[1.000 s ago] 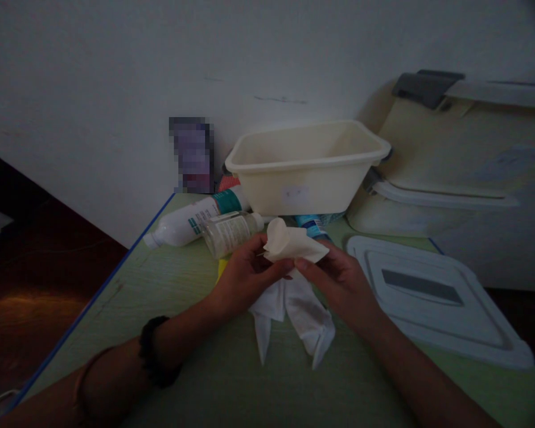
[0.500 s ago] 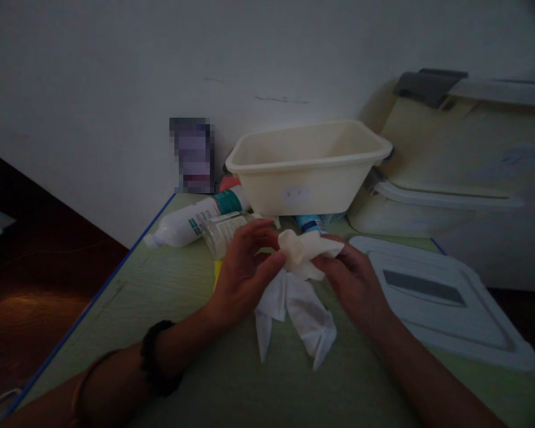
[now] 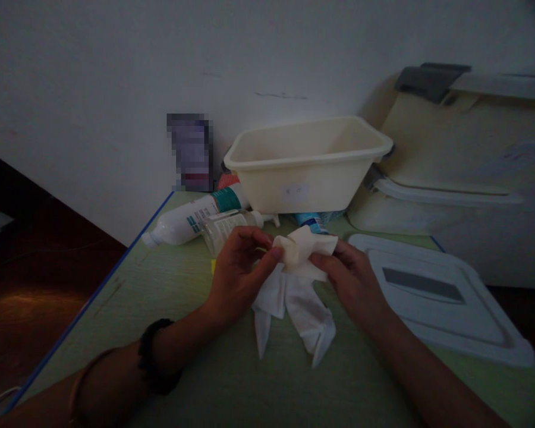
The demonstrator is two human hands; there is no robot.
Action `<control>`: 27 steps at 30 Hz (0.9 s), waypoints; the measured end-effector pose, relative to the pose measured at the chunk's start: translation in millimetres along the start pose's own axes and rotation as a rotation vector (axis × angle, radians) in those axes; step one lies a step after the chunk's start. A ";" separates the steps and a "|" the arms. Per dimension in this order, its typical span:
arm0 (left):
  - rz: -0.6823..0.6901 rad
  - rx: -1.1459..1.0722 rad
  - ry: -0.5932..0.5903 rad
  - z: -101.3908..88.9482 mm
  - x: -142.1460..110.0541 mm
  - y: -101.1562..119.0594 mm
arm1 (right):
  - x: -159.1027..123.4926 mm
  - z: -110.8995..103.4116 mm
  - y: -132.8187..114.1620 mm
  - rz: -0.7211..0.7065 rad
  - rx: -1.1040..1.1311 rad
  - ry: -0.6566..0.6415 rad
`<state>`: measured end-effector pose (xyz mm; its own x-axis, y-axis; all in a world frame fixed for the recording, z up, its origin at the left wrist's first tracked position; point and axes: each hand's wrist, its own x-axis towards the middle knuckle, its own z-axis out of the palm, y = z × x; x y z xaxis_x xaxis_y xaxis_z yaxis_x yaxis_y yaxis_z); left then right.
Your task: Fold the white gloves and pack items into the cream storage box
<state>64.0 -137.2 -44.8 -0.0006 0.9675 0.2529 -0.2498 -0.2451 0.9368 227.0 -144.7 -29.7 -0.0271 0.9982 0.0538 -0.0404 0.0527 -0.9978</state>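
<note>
Between my two hands is a crumpled white tissue (image 3: 305,252), held just above the table. My left hand (image 3: 245,270) pinches its left edge with thumb and fingers. On the other side, my right hand (image 3: 350,276) grips the right edge, thumb on the near face. Below lie more folded white tissues (image 3: 305,312), their pointed ends toward me; whether they join the held one I cannot tell. Beyond my left hand rest a clear pump bottle (image 3: 223,229) and a white bottle with a green label (image 3: 191,220), both on their sides.
A cream plastic tub (image 3: 303,184) stands at the back by the wall, with a blue packet (image 3: 312,222) before it. A flat white lid (image 3: 441,297) lies at right, near stacked lidded boxes (image 3: 459,142). The green table (image 3: 160,297) has a blue left edge.
The held tissue has been spread a little flatter and its folds have shifted. Both hands stay nearly in place, still gripping its edges.
</note>
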 end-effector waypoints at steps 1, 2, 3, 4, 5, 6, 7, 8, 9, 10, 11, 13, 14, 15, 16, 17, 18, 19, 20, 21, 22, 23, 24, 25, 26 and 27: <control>0.000 0.020 -0.006 -0.1 -0.2 0.7 | -0.2 -0.1 0.2 0.004 0.008 0.000; 0.002 0.041 -0.019 -0.2 -0.5 1.3 | -0.4 -0.2 0.6 0.006 0.015 -0.002; 0.006 0.057 -0.032 -0.4 -0.7 1.8 | -0.5 -0.3 1.0 0.008 0.019 -0.004; 0.012 0.065 -0.044 -0.6 -0.9 2.2 | -0.5 -0.4 1.5 0.008 0.020 -0.005; 0.019 0.065 -0.052 -0.8 -0.9 2.3 | -0.4 -0.5 1.9 0.006 0.020 -0.005; 0.023 0.061 -0.058 -0.9 -0.8 2.2 | -0.3 -0.5 2.3 0.005 0.018 -0.004; 0.025 0.060 -0.059 -1.1 -0.5 2.0 | 0.0 -0.5 2.4 0.006 0.012 -0.003; 0.020 0.065 -0.059 -1.2 -0.2 1.6 | 0.2 -0.4 2.4 0.006 0.003 -0.001; 0.012 0.075 -0.059 -1.3 0.2 1.2 | 0.5 -0.3 2.2 0.002 -0.006 0.007; 0.007 0.086 -0.058 -1.5 0.5 0.7 | 0.6 -0.2 1.8 0.000 -0.020 0.010; 0.004 0.098 -0.060 -1.7 0.7 0.3 | 0.7 0.0 1.3 0.001 -0.038 0.013; 0.016 0.115 -0.065 -2.1 0.8 -0.7 | 0.6 0.2 0.1 0.005 -0.064 0.023; 0.029 0.118 -0.069 -2.3 0.6 -1.2 | 0.4 0.3 -0.4 0.009 -0.069 0.029; 0.042 0.122 -0.072 -2.5 0.5 -1.8 | 0.2 0.5 -0.8 0.014 -0.071 0.034; 0.056 0.124 -0.074 -2.7 0.4 -2.4 | 0.1 0.5 -1.0 0.018 -0.068 0.041; 0.067 0.124 -0.074 -2.8 0.3 -3.1 | -0.1 0.6 -1.1 0.018 -0.062 0.051; 0.074 0.122 -0.072 -2.9 0.3 -3.6 | -0.1 0.6 -1.0 0.019 -0.059 0.056; 0.074 0.116 -0.069 -3.0 0.3 -4.0 | -0.1 0.6 -0.8 0.019 -0.060 0.060; 0.072 0.106 -0.061 -3.0 0.5 -4.2 | 0.0 0.6 -0.5 0.018 -0.063 0.063; 0.067 0.096 -0.051 -2.9 0.6 -4.3 | 0.1 0.5 -0.2 0.015 -0.066 0.064; 0.060 0.089 -0.042 -2.9 0.7 -4.2 | 0.2 0.4 0.2 0.010 -0.069 0.063; 0.053 0.089 -0.039 -2.9 0.8 -4.0 | 0.3 0.3 0.5 0.005 -0.075 0.062; 0.051 0.095 -0.041 -3.0 0.7 -3.7 | 0.3 0.2 0.9 0.000 -0.082 0.060; 0.050 0.107 -0.049 -3.2 0.6 -3.3 | 0.2 0.1 1.2 -0.007 -0.089 0.059; 0.051 0.120 -0.060 -3.4 0.3 -3.0 | 0.2 0.0 1.5 -0.015 -0.095 0.059; 0.050 0.129 -0.075 -3.6 0.1 -2.7 | 0.1 -0.1 1.7 -0.022 -0.100 0.059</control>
<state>61.1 -136.2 -48.2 0.0634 0.9476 0.3132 -0.1253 -0.3038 0.9445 227.1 -144.5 -31.4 0.0321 0.9965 0.0767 0.0591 0.0747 -0.9955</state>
